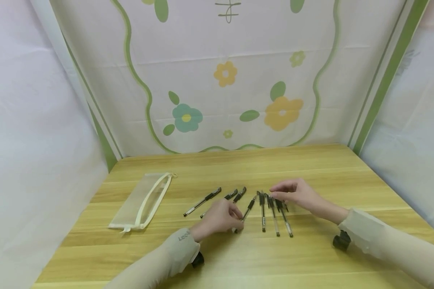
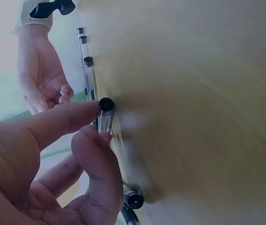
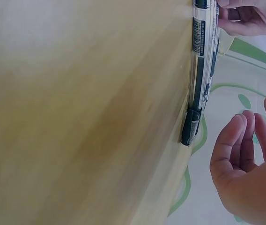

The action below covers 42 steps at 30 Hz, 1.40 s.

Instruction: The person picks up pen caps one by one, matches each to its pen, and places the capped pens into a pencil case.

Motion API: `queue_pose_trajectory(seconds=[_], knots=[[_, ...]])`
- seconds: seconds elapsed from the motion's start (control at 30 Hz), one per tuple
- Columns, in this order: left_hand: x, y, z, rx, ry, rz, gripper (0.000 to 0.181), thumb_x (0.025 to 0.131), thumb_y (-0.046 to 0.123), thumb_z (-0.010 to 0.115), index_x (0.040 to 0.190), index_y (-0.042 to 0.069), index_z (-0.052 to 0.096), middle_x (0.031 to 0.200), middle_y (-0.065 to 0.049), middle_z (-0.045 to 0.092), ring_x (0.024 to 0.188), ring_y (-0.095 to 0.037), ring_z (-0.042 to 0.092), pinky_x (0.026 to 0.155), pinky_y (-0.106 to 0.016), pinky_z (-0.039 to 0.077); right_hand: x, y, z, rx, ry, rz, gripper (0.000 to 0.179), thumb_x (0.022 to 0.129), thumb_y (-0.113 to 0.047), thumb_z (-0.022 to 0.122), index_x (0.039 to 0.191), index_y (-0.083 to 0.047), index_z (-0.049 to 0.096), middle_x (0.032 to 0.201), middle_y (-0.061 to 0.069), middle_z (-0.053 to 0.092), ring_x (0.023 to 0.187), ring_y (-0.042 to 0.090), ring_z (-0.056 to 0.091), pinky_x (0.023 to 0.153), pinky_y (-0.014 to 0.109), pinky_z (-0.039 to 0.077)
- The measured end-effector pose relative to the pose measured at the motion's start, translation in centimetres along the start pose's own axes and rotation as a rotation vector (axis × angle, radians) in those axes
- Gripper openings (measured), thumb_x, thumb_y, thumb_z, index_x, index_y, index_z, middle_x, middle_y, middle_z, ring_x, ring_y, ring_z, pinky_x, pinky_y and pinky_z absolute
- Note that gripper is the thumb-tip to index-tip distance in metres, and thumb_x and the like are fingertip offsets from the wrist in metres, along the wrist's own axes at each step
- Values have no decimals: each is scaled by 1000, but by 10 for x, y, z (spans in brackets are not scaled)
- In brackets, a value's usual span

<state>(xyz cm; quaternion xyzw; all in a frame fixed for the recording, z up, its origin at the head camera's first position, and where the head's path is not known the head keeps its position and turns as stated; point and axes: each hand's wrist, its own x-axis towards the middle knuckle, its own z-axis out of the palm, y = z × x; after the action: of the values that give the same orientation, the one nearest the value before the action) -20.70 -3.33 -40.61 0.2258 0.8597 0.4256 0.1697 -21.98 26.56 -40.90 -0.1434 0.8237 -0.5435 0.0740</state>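
Several clear-barrelled gel pens with black caps and grips lie on the wooden table. My left hand (image 1: 220, 216) pinches the lower end of one gel pen (image 1: 250, 207) between index finger and thumb; its black end (image 2: 106, 105) shows in the left wrist view. To the left of it are three more pens, among them the leftmost pen (image 1: 202, 202), partly covered by that hand. Upright rows of pens, such as the rightmost pen (image 1: 285, 220), lie on the right. Over their capped ends hovers my right hand (image 1: 301, 196), fingers loosely bent, holding nothing.
A pale mesh zip pouch (image 1: 134, 200) lies on the left of the table (image 1: 209, 164), its zip side bowed apart. Behind stands a white floral cloth (image 1: 253, 44), with more white cloth at both sides.
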Motion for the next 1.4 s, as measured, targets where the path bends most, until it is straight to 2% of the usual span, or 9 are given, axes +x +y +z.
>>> queue_pose_trajectory(seconds=[0.4, 0.5, 0.63, 0.73, 0.93, 1.03, 1.2, 1.3, 1.4], knots=[[-6, -3, -10, 48, 5, 1, 5, 82, 9, 80, 86, 6, 78, 70, 5, 69, 53, -21, 63, 47, -29, 51, 0, 2, -2, 51, -55, -24, 34, 94, -25, 69, 117, 1, 69, 105, 25, 66, 80, 41, 60, 67, 43, 55], [-6, -4, -12, 59, 5, 8, 11, 79, 13, 83, 87, 7, 77, 69, 4, 68, 53, -21, 63, 49, -29, 51, 0, 3, -2, 52, -56, -26, 34, 95, -25, 69, 117, 0, 69, 101, 26, 66, 78, 40, 60, 66, 42, 55], [-4, -6, -12, 129, 15, 26, 23, 72, 20, 89, 86, 8, 76, 70, 7, 65, 58, -14, 61, 55, -29, 50, 0, 3, -2, 60, -57, -25, 33, 95, -24, 69, 117, 1, 69, 99, 27, 65, 78, 40, 60, 66, 41, 55], [-3, -6, -11, 179, 23, 41, 20, 70, 16, 89, 81, 9, 74, 68, 8, 63, 59, -10, 59, 57, -28, 49, 0, 3, -1, 62, -63, -26, 33, 95, -23, 68, 117, 2, 68, 100, 28, 65, 79, 40, 60, 67, 42, 55], [-3, -7, -13, 206, 32, 43, 12, 73, 6, 82, 76, 12, 72, 71, 8, 64, 62, -10, 59, 59, -27, 50, 0, 3, -2, 52, -73, -31, 33, 95, -24, 68, 116, 2, 68, 98, 26, 66, 79, 41, 60, 67, 42, 55], [-4, -8, -16, 168, 20, 55, 8, 77, 6, 80, 79, 9, 73, 75, 5, 66, 65, -10, 61, 61, -27, 52, 1, 3, -2, 53, -72, -30, 33, 95, -24, 68, 116, 2, 68, 98, 27, 65, 80, 41, 60, 67, 41, 55], [-8, -9, -26, -37, -50, 13, 6, 85, 4, 75, 90, 1, 74, 81, -1, 70, 63, -23, 67, 60, -33, 56, 3, 2, -2, 34, -66, -6, 35, 93, -24, 71, 116, 2, 68, 99, 24, 66, 84, 39, 61, 69, 42, 56], [-13, -11, -34, -130, -74, -30, 9, 88, 5, 73, 96, 0, 74, 85, -6, 71, 67, -29, 68, 62, -38, 57, 6, 1, -1, -29, -50, 21, 37, 90, -27, 74, 116, -1, 69, 99, 15, 69, 87, 35, 63, 71, 41, 56], [-17, -15, -44, -167, -67, -38, 13, 91, 5, 69, 102, -2, 73, 90, -11, 70, 71, -27, 67, 63, -37, 56, 11, -1, 0, -101, -37, 36, 38, 88, -32, 75, 115, -5, 71, 98, 6, 70, 86, 30, 63, 70, 41, 56]])
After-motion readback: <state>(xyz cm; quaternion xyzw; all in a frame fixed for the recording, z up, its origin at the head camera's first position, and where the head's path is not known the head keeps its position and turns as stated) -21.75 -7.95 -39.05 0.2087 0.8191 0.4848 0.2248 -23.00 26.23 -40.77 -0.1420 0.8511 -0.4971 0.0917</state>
